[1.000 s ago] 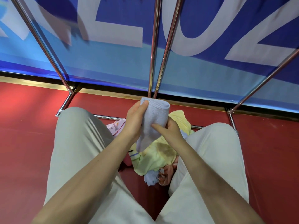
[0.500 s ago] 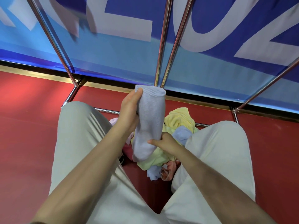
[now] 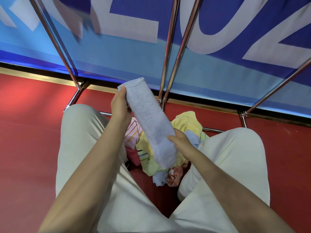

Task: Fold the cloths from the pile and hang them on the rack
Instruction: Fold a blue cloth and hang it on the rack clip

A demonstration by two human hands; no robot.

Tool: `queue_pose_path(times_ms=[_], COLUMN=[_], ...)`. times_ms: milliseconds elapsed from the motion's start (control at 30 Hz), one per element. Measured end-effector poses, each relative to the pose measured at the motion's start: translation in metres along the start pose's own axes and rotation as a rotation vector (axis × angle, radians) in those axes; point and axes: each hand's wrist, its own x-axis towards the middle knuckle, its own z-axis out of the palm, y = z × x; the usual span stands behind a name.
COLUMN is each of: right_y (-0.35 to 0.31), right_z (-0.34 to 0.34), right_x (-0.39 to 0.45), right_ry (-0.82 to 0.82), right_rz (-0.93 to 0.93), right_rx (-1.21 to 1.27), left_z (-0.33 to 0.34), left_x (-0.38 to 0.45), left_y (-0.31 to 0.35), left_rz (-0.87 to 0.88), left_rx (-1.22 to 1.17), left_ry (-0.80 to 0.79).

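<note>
- Both our bare forearms reach forward over our knees.
- Our right hand (image 3: pixel 180 142) pinches the folded blue cloth (image 3: pixel 149 121) near its lower end.
- Our left hand (image 3: pixel 120 106) grips its upper end.
- The cloth's long axis slants from lower right to upper left, above the pile (image 3: pixel 188 125) on the red floor (image 3: pixel 30 132).
- Beyond stands the rack (image 3: pixel 168 61).

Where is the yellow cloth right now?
In the head view, the yellow cloth lies in the pile on the red floor between the person's knees, just behind the folded blue towel and in front of the rack's bottom bar.
</note>
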Motion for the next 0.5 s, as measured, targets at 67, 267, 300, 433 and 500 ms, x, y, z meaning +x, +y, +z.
queue_pose_path(times_ms=[67,267,300,433,500], right_y=[-0.004,-0.023,-0.026,-0.048,-0.069], right_z=[-0.002,-0.009,-0.011,-0.024,-0.028], right_x=[-0.004,-0.010,-0.009,-0.002,0.004], right_ry=[0.045,0.096,0.112,0.117,0.100], right_rz=[0.014,-0.110,-0.115,-0.165,-0.187], right_rx=[0.064,0.081,0.068,0.043,-0.012], left_z=[-0.002,-0.001,0.001,0.019,0.030], left_x=[0.002,0.005,0.006,0.011,0.014], left_y=[-0.004,-0.003,0.000,0.023,0.040], left_rz=[-0.024,-0.055,-0.053,-0.019,0.014], left_rx=[0.010,-0.056,-0.062,-0.058,-0.033], left_ry=[0.022,0.013,-0.005,-0.039,-0.068])
